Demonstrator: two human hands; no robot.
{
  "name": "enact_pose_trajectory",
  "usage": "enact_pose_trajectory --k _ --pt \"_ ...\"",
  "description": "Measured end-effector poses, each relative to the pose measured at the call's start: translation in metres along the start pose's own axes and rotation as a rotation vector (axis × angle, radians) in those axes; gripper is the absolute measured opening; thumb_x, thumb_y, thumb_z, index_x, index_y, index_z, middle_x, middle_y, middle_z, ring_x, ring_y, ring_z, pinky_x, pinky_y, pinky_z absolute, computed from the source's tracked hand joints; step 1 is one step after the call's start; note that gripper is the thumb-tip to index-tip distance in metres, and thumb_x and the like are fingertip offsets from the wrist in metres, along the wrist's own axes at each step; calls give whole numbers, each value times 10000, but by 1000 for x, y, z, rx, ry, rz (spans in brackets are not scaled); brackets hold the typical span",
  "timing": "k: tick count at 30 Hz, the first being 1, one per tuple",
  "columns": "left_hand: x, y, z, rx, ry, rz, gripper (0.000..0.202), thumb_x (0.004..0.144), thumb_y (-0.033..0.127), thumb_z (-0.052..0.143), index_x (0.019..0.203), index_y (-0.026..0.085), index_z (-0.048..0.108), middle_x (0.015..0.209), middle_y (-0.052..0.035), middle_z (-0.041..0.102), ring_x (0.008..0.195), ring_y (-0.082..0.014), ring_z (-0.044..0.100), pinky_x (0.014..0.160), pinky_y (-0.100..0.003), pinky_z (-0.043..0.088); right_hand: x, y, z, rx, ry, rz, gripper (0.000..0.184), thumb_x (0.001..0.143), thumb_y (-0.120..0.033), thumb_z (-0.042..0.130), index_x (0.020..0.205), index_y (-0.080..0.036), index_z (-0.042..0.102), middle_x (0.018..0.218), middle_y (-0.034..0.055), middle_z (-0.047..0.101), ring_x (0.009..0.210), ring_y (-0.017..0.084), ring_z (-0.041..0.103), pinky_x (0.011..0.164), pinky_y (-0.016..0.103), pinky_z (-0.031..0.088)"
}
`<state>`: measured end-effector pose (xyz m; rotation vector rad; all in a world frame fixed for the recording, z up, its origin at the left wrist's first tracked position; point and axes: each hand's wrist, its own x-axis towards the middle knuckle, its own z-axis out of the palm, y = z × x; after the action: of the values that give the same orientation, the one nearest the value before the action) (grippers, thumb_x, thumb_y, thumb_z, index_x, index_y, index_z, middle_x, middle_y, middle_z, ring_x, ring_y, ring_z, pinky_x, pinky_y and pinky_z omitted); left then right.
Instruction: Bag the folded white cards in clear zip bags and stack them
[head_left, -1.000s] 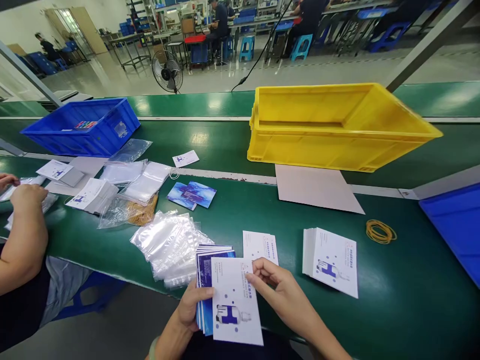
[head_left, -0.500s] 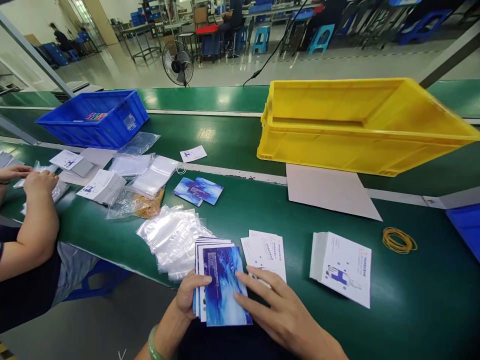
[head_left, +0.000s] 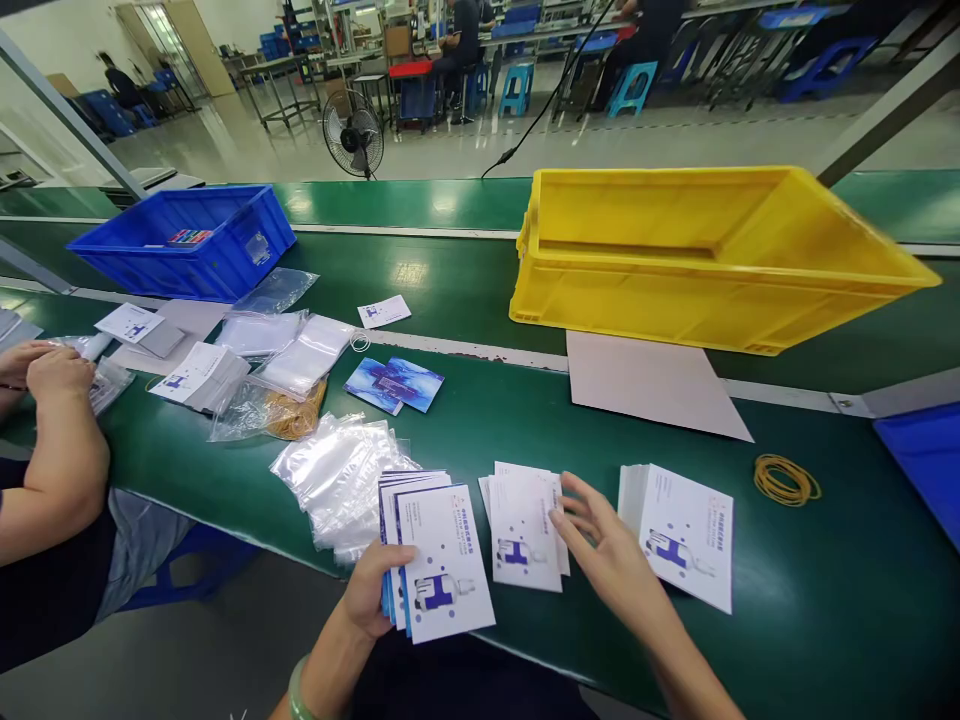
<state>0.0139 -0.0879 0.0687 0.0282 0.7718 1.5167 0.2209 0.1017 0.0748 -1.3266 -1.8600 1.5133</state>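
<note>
My left hand [head_left: 369, 592] grips a fanned stack of printed cards [head_left: 448, 565], thumb on top. The uppermost card shows its white face with a purple-and-white bottle picture, and blue edges show beneath. My right hand [head_left: 611, 560] is open, fingers apart, over the right edge of a small pile of similar cards [head_left: 525, 540]. I cannot tell whether its fingertips touch that pile. Farther right lies a thicker stack of cards [head_left: 690, 540]. Clear plastic bags [head_left: 337, 475] lie just beyond my left hand, partly behind the held stack.
Two blue cards [head_left: 405, 385] lie ahead. A yellow crate [head_left: 652, 300] stands at the back right beside a cardboard sheet [head_left: 645, 385]. Rubber bands [head_left: 786, 480] lie at right. A blue crate [head_left: 247, 240] stands back left. A co-worker's arm [head_left: 64, 460] is at the left.
The held stack's top now shows a white bottle face instead of a blue one. My right hand has moved right, off the stack. A bottle-faced card now tops the middle pile.
</note>
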Motion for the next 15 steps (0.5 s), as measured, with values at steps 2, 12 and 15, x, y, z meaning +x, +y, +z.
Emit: enact_pose_trajectory --k 2,12,15 --pt "0 -5 0 38 40 -14 662 748 184 736 1373 88 540 1053 -159 761 917 -312 730 753 -342 571 -3 1 14 -45 24 -33 500 871 -548 583 1243 -215 605 1285 151 621 1105 303 633 795 374 577" --pt "3 -10 19 49 -19 -13 572 707 193 793 1254 106 648 923 -106 790 757 -240 743 664 -273 577 -34 -46 31 25 -356 -75 319 907 -473 514 723 -215 553 631 -23 520 582 145 479 554 254 400" --pt "2 -8 19 61 -30 -11 565 691 162 789 1239 113 662 918 -97 791 748 -227 743 671 -263 583 -33 -45 28 -65 -338 -84 323 905 -464 510 697 -218 531 616 -21 519 571 145 460 547 258 377"
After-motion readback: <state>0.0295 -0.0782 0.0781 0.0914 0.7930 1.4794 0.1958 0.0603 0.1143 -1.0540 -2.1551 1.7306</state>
